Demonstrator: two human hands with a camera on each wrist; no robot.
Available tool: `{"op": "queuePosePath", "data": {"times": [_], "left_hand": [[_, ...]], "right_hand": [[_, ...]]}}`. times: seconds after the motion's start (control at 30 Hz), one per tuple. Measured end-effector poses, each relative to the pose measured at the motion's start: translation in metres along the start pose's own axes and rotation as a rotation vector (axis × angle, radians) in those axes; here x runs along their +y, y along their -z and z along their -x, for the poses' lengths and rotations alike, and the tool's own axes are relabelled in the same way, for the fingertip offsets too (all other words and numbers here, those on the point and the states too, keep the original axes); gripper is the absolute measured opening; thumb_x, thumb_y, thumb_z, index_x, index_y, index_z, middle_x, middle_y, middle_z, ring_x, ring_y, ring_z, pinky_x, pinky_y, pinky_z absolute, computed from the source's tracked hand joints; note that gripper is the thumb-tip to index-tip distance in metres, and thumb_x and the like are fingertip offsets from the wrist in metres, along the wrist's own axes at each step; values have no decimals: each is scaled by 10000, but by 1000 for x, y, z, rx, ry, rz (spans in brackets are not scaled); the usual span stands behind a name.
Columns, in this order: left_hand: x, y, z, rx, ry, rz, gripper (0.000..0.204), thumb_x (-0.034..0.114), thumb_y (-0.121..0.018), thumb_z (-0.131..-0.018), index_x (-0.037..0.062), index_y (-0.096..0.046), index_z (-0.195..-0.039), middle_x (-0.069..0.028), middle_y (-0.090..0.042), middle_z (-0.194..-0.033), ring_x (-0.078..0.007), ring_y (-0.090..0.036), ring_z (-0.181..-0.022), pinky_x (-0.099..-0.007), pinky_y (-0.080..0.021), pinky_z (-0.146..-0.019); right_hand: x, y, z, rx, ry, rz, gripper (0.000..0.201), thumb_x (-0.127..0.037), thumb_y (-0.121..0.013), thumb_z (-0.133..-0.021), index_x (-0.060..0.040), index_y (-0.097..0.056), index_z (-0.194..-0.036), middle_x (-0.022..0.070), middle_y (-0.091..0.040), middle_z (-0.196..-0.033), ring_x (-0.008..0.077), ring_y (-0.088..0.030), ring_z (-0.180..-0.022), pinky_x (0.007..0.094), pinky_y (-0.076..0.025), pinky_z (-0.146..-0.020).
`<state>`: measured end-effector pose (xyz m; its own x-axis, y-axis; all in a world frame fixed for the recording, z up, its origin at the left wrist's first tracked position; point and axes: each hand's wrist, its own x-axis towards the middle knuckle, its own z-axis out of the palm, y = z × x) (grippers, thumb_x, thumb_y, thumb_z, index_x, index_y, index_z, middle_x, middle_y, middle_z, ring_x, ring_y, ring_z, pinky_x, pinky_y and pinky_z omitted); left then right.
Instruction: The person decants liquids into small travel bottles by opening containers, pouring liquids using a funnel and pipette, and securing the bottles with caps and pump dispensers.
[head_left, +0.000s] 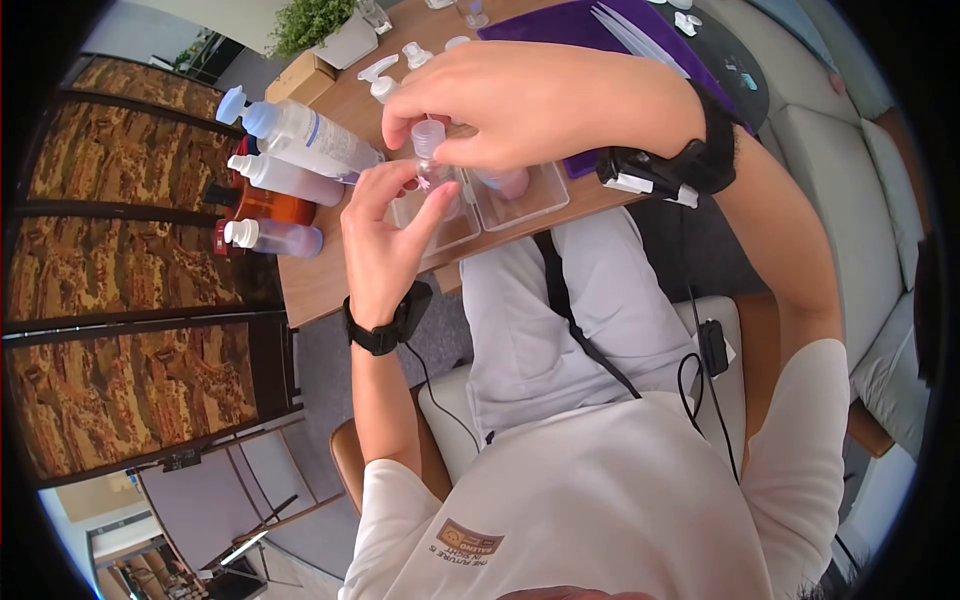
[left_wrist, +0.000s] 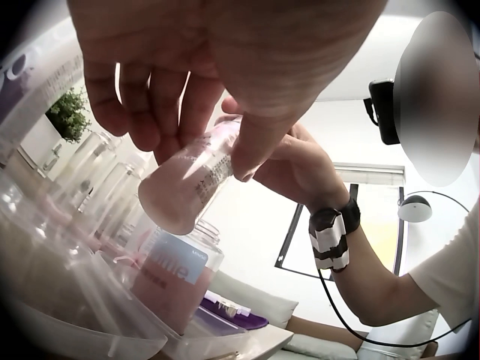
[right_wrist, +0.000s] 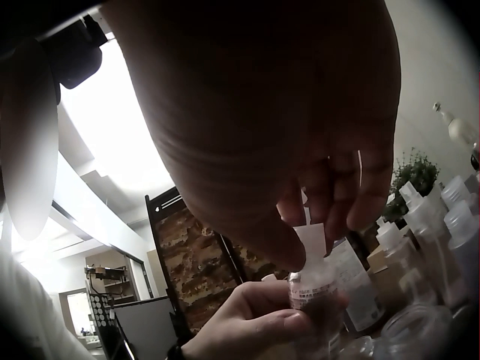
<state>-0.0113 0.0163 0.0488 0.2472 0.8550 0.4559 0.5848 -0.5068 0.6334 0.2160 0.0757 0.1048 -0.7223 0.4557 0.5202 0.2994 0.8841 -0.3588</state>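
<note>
My left hand (head_left: 385, 240) grips a small clear bottle (left_wrist: 187, 184) with pink marks and fine print, its thumb on one side and its fingers on the other. In the head view the bottle stands near upright over a clear plastic tray (head_left: 470, 238). My right hand (head_left: 540, 105) reaches over from the other side, thumb and fingers around the translucent bottle top (right_wrist: 312, 240), which they pinch. Below, a wide clear jar (left_wrist: 172, 274) with pink contents and a blue label sits in the neighbouring tray compartment (head_left: 550, 205).
Several bottles, among them a large pump bottle (head_left: 310, 135) and an orange one (head_left: 275, 205), line the table's left side. Small pump bottles (head_left: 380, 80) stand behind my hands, near a potted plant (head_left: 310, 22) and a cardboard box (head_left: 300, 78). A purple mat (head_left: 560, 30) carries white strips.
</note>
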Motion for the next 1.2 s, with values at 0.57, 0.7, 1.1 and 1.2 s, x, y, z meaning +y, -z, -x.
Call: {"op": "queuePosePath", "data": {"times": [0.57,0.7,1.1,1.2], "left_hand": [[-5,-2,-1,-13,-3,-47,316,118,-853,-865,-10,-731,-1126,-66,-725,-1009,-169,-636,-916,-313,-506,-896],[-7,0,1,14,-2,-22,353,125,-864,-862,-5,-720,-1157,-81,-735,-1025,-182,-657,-907,-314,-515,-907],[-6,-2,-9,10,-238,-347,372,92,-852,-818,47,-756,-1175,-100,-726,-1074,-300,-653,-1008,-400,-526,-907],[-9,-5,-10,1,-255,-385,382,91,-854,-811,62,-764,-1181,-95,-719,-1074,-296,-649,-1010,-405,-523,-904]], "right_hand": [[4,18,15,162,-224,-151,311,-279,-782,-919,-26,-720,-1089,75,-719,-904,185,-684,-795,318,-530,-723],[4,12,67,163,-489,-309,209,-211,-786,-952,-43,-726,-1061,-30,-686,-902,47,-603,-788,237,-493,-692],[24,-60,152,611,-784,-474,187,-172,-791,-967,-11,-750,-1052,-12,-713,-877,36,-612,-768,215,-508,-721],[21,-56,151,567,-824,-479,195,-179,-793,-967,-10,-750,-1053,-7,-721,-889,40,-623,-781,216,-513,-733]]}}
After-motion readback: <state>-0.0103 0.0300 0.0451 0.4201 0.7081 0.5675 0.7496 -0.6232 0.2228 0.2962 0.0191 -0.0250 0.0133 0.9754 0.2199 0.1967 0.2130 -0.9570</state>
